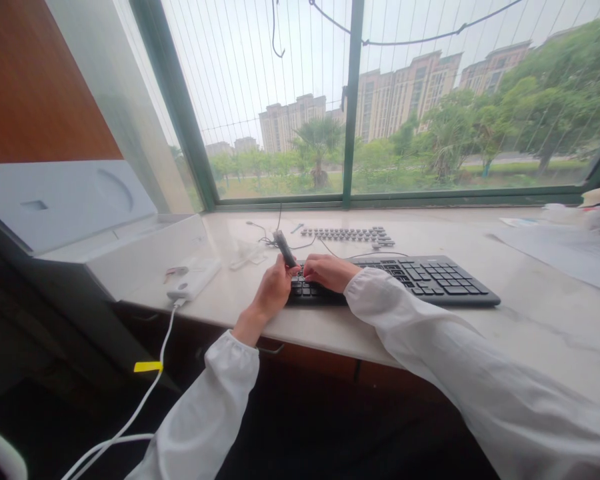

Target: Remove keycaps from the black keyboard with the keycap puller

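Note:
A black keyboard (455, 280) lies near the front edge of the light stone-topped table, and several of its left-hand positions look uncovered. Over its left end, my left hand (275, 288) is wrapped round a slim dark object (285, 248) that tilts upward; what it is cannot be made out. My right hand (327, 272) rests low on the keyboard just to the right, fingers bent together, and anything in its fingertips is too small to tell. Behind the keyboard, rows of small loose keycaps (347, 235) lie on the table.
Thin black cables (266, 241) and a small blue item (297, 228) lie behind my hands. At the left are a white power strip (193, 279) and an open white box (145, 250). Papers (560, 247) lie at the right; a window stands behind.

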`<state>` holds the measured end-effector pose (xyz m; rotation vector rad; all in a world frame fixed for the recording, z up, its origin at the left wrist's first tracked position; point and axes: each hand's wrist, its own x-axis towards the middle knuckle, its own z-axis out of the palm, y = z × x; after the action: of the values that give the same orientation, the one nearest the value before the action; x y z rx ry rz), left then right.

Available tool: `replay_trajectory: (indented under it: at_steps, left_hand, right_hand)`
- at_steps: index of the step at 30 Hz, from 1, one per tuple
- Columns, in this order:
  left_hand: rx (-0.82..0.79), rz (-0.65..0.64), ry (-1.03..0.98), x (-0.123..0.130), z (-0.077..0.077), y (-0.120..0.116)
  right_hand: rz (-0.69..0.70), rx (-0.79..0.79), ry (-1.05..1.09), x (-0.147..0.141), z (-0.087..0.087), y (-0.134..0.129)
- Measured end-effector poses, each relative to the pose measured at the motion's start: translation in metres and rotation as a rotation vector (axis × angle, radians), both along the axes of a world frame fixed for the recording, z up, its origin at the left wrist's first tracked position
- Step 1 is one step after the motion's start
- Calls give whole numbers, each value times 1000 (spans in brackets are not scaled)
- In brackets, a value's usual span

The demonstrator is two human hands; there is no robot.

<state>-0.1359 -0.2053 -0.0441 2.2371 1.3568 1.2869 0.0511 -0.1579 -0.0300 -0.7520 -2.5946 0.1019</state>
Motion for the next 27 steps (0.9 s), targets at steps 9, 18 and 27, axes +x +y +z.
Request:
replay_trajectory:
  at_steps: [9, 18, 27]
  left_hand:
    - [-29, -44, 18, 0, 1, -2]
    - [-28, 6, 61, 2, -4, 0]
    - [-148, -13, 12, 4, -13, 10]
  right_hand:
    - [44, -41, 20, 2, -5, 2]
    - [70, -3, 122, 2, -14, 14]
    - [12, 12, 125, -1, -12, 6]
